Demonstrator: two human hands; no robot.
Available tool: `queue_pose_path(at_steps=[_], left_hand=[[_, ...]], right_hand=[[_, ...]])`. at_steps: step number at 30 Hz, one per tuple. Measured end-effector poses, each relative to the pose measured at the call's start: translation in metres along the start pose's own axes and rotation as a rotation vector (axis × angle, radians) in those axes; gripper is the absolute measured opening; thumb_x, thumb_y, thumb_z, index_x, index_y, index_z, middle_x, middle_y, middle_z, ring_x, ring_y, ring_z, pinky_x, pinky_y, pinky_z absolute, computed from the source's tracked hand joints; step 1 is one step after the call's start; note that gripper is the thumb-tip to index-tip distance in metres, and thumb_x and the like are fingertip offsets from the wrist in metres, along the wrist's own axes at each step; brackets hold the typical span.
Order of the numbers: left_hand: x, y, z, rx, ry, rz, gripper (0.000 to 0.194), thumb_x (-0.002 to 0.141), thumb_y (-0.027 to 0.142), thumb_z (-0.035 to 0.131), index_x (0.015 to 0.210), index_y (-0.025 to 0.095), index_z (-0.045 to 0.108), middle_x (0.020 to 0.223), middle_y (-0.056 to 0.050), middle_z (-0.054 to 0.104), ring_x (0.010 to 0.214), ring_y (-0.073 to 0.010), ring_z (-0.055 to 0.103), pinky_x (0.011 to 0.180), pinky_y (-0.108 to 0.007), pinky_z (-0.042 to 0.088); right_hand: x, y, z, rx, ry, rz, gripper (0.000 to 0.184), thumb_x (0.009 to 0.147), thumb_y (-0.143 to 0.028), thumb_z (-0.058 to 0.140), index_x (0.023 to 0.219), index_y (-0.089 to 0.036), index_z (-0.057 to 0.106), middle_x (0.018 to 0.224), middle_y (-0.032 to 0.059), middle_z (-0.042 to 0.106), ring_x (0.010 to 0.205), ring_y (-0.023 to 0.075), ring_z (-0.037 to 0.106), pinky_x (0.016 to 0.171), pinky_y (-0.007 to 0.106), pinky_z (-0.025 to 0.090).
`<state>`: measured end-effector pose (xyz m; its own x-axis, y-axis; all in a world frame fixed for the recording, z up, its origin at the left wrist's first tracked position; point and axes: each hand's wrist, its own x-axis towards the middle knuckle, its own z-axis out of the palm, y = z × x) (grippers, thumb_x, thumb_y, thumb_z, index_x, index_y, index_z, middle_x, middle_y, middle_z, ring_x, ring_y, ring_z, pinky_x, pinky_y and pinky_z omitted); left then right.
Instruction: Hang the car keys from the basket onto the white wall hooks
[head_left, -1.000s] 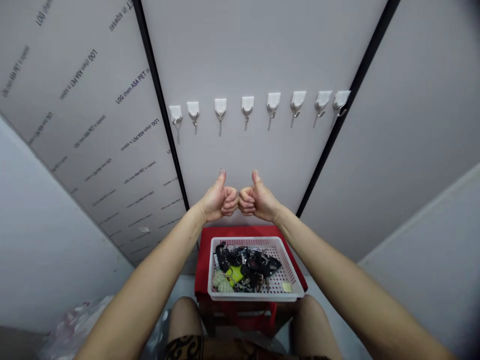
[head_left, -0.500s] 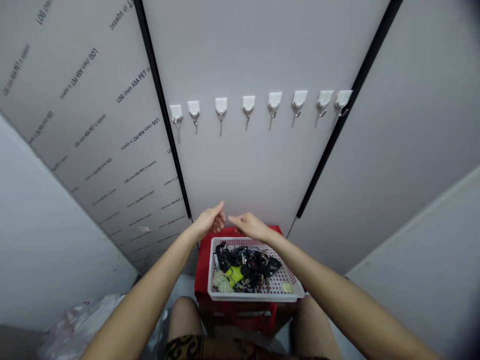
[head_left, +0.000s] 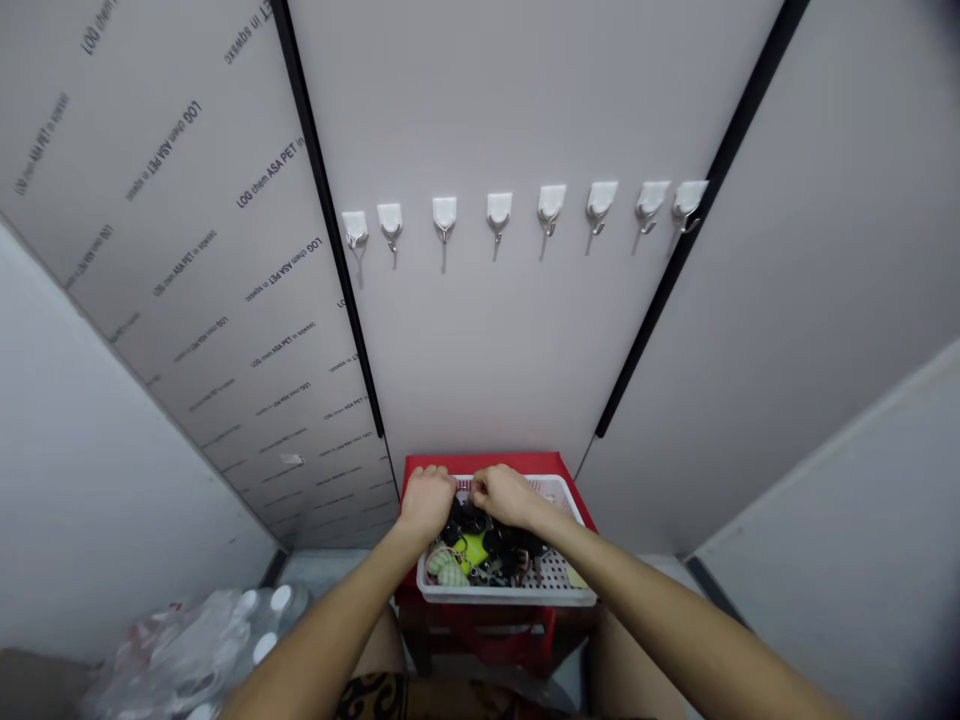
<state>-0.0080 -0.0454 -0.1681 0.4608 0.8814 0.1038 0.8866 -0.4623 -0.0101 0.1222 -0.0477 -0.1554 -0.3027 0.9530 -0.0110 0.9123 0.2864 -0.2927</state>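
Observation:
A white perforated plastic basket [head_left: 506, 595] holds a heap of black keys and key fobs [head_left: 517, 552], a yellow-green item [head_left: 471, 550] and a pale green woven ball-like charm [head_left: 446, 570]. My left hand [head_left: 429, 500] is over the basket's back left corner, its fingers curled down at the edge of the heap. Beside it, my right hand [head_left: 506, 495] reaches over the back of the keys, thumb and fingers drawn together. Whatever is between the fingers of either hand is hidden or too small to make out.
The basket rests on a red-covered stool [head_left: 517, 462]. Several white adhesive hooks [head_left: 499, 210] run in a row across the wall panel, with black strips [head_left: 330, 225] at its sides. Plastic bags and bottles [head_left: 195, 640] lie on the floor at lower left.
Both hands have come down and toward me, from above the stool's back edge into the basket, and now cover part of the keys. The basket has shifted slightly.

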Motion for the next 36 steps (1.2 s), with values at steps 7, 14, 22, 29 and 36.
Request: queue_pose_path(at_steps=[7,14,22,29,36], left_hand=[[0.004,-0.016,-0.013,-0.726,0.127,-0.191,0.012,0.065,0.023,0.039,0.062,0.016,0.049,0.058,0.0,0.051,0.056,-0.0106,0.047,0.053,-0.022,0.034],[0.005,-0.015,-0.064,-1.226,0.213,-0.201,0.011,0.059,0.025,0.047,0.057,0.015,0.043,0.042,0.007,0.04,0.039,-0.005,0.036,0.041,-0.017,0.029],[0.001,-0.007,-0.111,-1.592,0.281,-0.168,0.016,0.055,0.025,0.053,0.059,0.015,0.042,0.044,0.007,0.041,0.036,-0.0018,0.034,0.039,-0.015,0.027],[0.003,-0.014,-0.155,-1.646,0.421,-0.082,0.021,0.049,0.02,0.057,0.063,0.015,0.042,0.052,0.006,0.043,0.04,-0.0013,0.036,0.038,-0.014,0.027],[0.005,-0.043,-0.194,-1.423,0.719,-0.061,0.017,0.049,0.016,0.055,0.061,0.015,0.042,0.055,0.007,0.042,0.046,-0.0023,0.037,0.041,-0.014,0.03]], right_hand=[[-0.004,0.006,-0.001,0.446,0.058,-0.097,0.017,0.062,-0.02,0.044,0.072,-0.014,0.057,0.064,0.0028,0.057,0.056,0.01,0.047,0.052,0.02,0.032],[-0.003,-0.022,-0.026,1.028,-0.002,-0.22,0.02,0.063,-0.03,0.047,0.07,-0.012,0.052,0.056,-0.0031,0.047,0.048,0.0053,0.038,0.047,0.019,0.031],[-0.006,-0.038,-0.077,1.09,0.026,-0.28,0.017,0.062,-0.029,0.048,0.061,-0.011,0.048,0.052,-0.0044,0.041,0.047,0.0039,0.035,0.047,0.018,0.029],[0.007,-0.065,-0.103,1.089,0.22,-0.34,0.017,0.055,-0.026,0.054,0.063,-0.014,0.045,0.053,-0.0051,0.043,0.049,0.0044,0.038,0.047,0.018,0.032],[0.028,-0.101,-0.123,1.006,0.534,-0.341,0.009,0.056,-0.019,0.049,0.064,-0.015,0.048,0.058,-0.0019,0.05,0.053,0.0072,0.044,0.054,0.021,0.035]])
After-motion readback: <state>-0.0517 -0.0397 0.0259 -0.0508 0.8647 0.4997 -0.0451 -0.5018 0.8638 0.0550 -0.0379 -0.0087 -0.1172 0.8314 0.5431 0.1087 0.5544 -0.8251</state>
